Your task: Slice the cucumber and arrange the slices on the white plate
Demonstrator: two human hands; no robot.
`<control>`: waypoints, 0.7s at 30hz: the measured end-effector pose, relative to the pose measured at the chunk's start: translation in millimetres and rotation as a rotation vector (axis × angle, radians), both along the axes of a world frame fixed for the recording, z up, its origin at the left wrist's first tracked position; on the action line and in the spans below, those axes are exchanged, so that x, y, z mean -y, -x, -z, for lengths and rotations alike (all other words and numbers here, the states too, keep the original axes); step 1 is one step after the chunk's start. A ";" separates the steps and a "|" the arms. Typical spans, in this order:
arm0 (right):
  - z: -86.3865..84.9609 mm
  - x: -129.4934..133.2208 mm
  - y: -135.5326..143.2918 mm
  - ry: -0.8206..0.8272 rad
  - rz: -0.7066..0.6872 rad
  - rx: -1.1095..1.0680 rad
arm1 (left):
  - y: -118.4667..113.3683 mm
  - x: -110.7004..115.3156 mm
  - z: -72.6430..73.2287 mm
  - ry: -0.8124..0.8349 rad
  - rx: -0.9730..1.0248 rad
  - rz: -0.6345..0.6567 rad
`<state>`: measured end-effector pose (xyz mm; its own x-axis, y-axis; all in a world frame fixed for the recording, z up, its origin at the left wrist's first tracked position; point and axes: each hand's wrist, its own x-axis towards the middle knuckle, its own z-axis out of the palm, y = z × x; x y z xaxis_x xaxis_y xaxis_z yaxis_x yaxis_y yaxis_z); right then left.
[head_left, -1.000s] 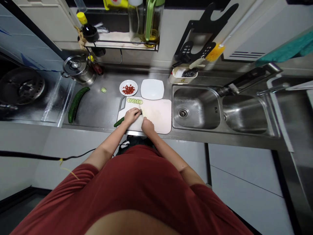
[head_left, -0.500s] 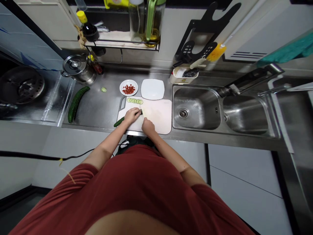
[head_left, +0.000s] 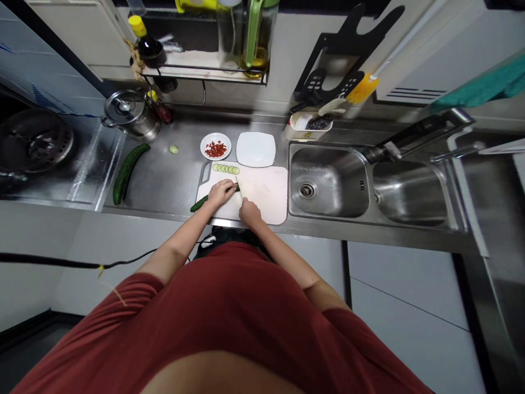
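Observation:
My left hand (head_left: 221,192) is closed over a dark green cucumber (head_left: 199,204), whose uncut end sticks out toward the lower left. In my right hand (head_left: 250,212) is the handle of a knife (head_left: 240,189), its thin blade standing at the cucumber's cut end. Both hands are over a white cutting board (head_left: 268,191) with a grey handle. Along the board's far edge lies a row of several thin cucumber slices (head_left: 225,169). Behind the board are a white plate of chopped red pieces (head_left: 215,149) and a bare white square plate (head_left: 256,149).
A whole cucumber (head_left: 128,174) and a small cucumber piece (head_left: 174,149) lie on the steel counter to the left. Farther back stands a lidded pot (head_left: 130,115). A double sink (head_left: 330,183) is on the right, and a bottle rack (head_left: 205,75) hangs above.
The knife and my right hand have shifted very slightly at the cucumber's cut end. My left hand keeps its hold, and the slices lie as before.

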<state>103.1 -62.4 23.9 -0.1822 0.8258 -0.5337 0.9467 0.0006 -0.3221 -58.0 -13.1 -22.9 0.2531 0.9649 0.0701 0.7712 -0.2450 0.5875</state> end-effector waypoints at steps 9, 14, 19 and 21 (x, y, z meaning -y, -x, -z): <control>0.1 -16.9 7.2 -0.025 -0.010 -0.015 | 1.1 -1.4 3.4 -0.015 -0.007 0.010; 1.7 -15.3 6.6 -0.031 -0.002 -0.014 | 1.0 -0.5 3.5 -0.026 0.016 0.007; 2.1 -3.5 0.5 0.003 -0.007 0.014 | 1.0 -0.9 3.1 -0.003 0.026 -0.002; 2.5 -1.4 -0.8 0.015 -0.006 0.021 | 1.3 -1.7 3.6 0.000 0.028 0.000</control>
